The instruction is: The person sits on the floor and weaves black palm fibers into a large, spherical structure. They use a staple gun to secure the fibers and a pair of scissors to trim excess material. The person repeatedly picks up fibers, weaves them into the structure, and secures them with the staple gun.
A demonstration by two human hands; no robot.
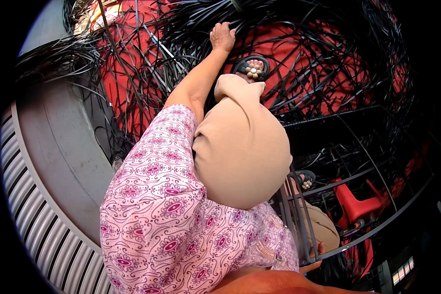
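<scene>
My left arm stretches forward over a tangle of long flat black strips. At their near edge my left hand is closed, its fingers curled against the strips. Low on the right, my right hand is mostly hidden behind a black metal frame. Its visible fingers curl round the frame's bars, and the right forearm crosses the bottom edge. My bent knee in beige trousers sits between the two hands.
Red cloth lies beneath the strips. A dark sandal with a flower is on my foot there. A red plastic piece shows beyond the frame's bars. Along the left run a grey ledge and a ribbed metal panel.
</scene>
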